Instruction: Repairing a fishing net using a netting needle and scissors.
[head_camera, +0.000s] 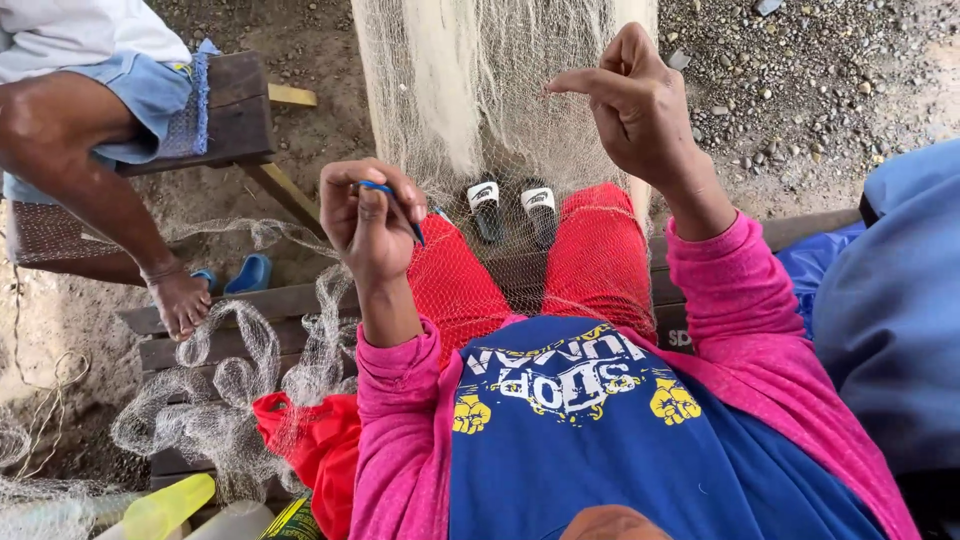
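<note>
The person sits on a low wooden bench (300, 298) with a pale fishing net (500, 90) hanging in front of them and spilling over their red trousers (600, 250). Their left hand (368, 215) is clenched around a slim blue netting needle (400, 205), thumb pressed on top, the needle's dark tip pointing down and to the right toward the lap. The right hand (640, 105) is raised against the hanging mesh, its fingers curled and the forefinger hooked out to the left; it seems to pinch a strand of the net, though the thread itself is too fine to make out. Both arms wear bright pink sleeves over a blue shirt with white and yellow print. More of the net lies bunched in loops on the bench at the person's left, beside a red bag (310, 440) and some yellow plastic bottles (165, 508). Down on the gravel sit the person's two feet in black-and-white sandals (512, 208). Another person's bare leg (110, 190) rests on the bench edge at the upper left, near a blue slipper (248, 273)
</note>
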